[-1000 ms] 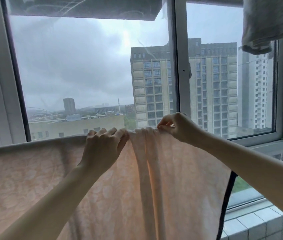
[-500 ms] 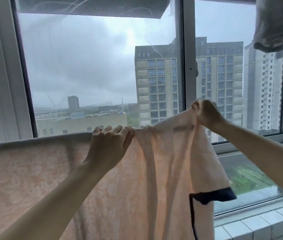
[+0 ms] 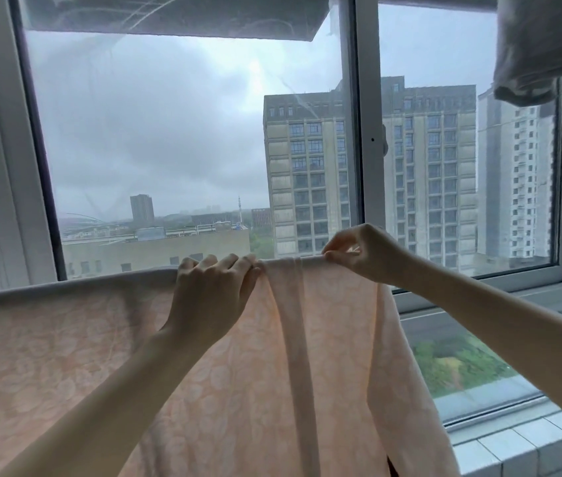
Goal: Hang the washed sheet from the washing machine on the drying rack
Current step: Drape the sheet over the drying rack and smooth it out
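A peach sheet (image 3: pixel 66 356) with a pale floral print hangs in front of the window, draped over a horizontal bar that it hides. Its top fold runs from the left edge to the middle of the view. My left hand (image 3: pixel 210 294) grips the top fold at the centre, fingers curled over it. My right hand (image 3: pixel 365 253) pinches the top fold a little further right, stretching a short span taut between both hands. Folds of the sheet fall below that span.
A large window (image 3: pixel 169 149) with a white centre post (image 3: pixel 363 132) stands right behind the sheet. Another grey cloth (image 3: pixel 544 46) hangs at the top right. A white tiled sill (image 3: pixel 513 449) lies at the lower right.
My right hand lifted the sheet's end up and rightwards, then came back down level with the left hand, spreading the top fold. The dark-edged corner has dropped out of sight.
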Demonstrator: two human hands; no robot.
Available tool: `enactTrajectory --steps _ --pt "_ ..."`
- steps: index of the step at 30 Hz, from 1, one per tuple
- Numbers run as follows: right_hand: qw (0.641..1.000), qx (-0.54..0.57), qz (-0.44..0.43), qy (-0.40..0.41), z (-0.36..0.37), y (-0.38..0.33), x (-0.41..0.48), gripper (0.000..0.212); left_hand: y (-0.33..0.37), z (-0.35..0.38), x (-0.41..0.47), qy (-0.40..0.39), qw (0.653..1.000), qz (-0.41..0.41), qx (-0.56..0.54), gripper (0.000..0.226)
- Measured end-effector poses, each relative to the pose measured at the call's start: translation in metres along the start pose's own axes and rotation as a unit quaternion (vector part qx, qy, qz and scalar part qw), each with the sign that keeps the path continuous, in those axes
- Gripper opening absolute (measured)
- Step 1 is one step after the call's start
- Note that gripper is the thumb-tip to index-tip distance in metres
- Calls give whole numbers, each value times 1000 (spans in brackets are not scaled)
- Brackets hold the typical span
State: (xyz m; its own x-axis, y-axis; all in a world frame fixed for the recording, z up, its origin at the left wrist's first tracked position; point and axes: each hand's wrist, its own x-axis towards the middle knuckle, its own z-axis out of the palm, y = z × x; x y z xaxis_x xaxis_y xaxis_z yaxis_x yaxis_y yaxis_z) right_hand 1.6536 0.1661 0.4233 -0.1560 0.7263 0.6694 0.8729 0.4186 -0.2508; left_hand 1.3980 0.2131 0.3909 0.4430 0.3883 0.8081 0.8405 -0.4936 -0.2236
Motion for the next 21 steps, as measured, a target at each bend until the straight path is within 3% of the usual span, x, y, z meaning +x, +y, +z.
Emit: enactTrajectory --steps 9,14,16,19,21 --pt "993 -37 -23 110 15 -6 4 8 -3 0 -2 -8 1000 0 24 47" --pt "966 -73 91 233 -19 30 10 13 -5 1 -2 -16 999 -6 39 46" --pt "961 -109 129 219 -28 50 3 16 -4 2 -2 -7 999 0 39 47" --pt "973 -141 127 135 -17 58 -11 13 -2 4 -1 0 999 5 43 48" --pt "977 -110 109 146 -9 50 -12 10 -1 5 0 -1 999 3 45 47"
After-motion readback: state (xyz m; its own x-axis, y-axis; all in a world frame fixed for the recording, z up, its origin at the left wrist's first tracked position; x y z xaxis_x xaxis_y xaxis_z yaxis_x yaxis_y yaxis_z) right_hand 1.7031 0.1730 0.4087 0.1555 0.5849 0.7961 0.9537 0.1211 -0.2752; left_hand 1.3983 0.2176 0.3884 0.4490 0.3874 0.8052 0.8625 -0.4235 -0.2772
